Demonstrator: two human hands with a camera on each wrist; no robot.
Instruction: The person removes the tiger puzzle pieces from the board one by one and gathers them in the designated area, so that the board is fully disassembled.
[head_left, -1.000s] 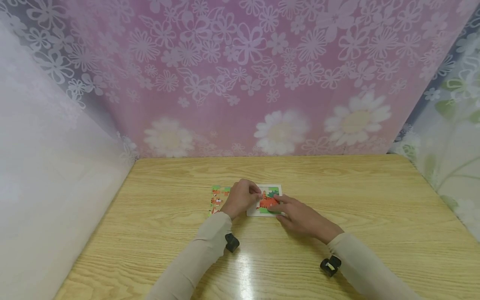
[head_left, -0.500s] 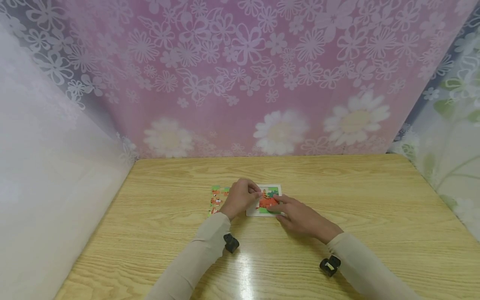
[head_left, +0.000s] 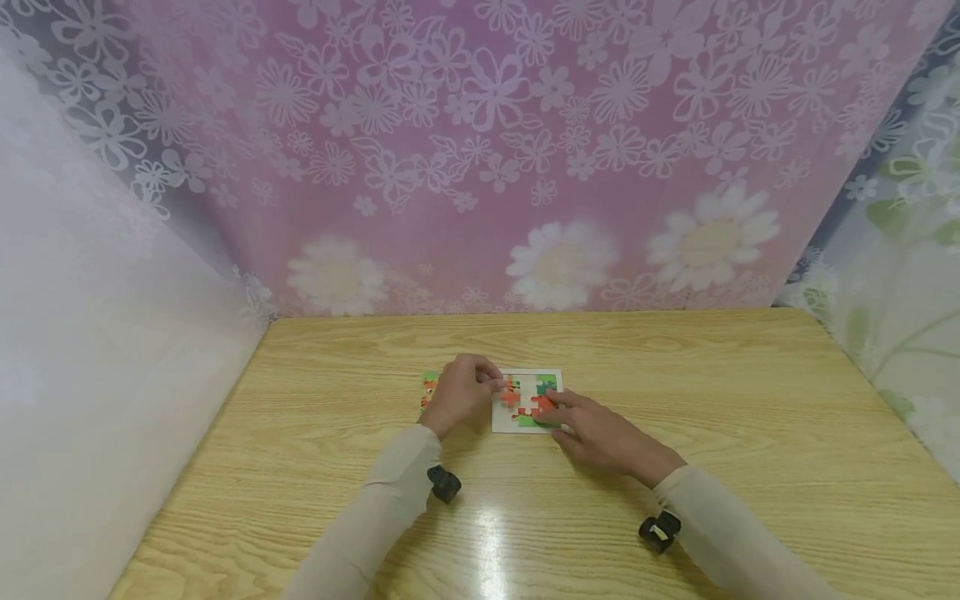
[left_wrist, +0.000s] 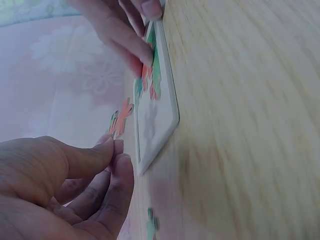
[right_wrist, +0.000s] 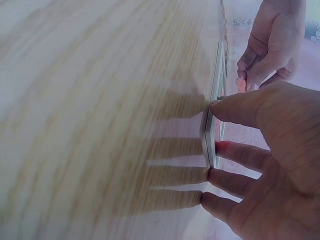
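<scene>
My left hand [head_left: 459,398] pinches an orange jigsaw piece [left_wrist: 121,119] with green bits between thumb and fingertips. The piece hovers above the left part of a white-framed puzzle tray [head_left: 502,426], apart from it. Fitted pieces in orange and green [head_left: 545,388] fill the tray's right side and lower edge; its pale base shows elsewhere. My right hand [head_left: 607,435] rests at the tray's right end with fingers spread. One fingertip lies on the pieces, while others touch the rim [right_wrist: 212,135]. Left of the tray, loose pieces [head_left: 430,382] lie partly hidden behind my left hand.
The tray lies flat on a wood-grain table [head_left: 337,350]. A pink flowered curtain [head_left: 450,167] hangs along the far edge, with pale cloth at both sides. Each wrist wears a small black camera [head_left: 444,483].
My left hand has lifted and moved left, carrying the orange piece off the middle of the tray, where the pale base now shows. My right hand has stayed in place.
</scene>
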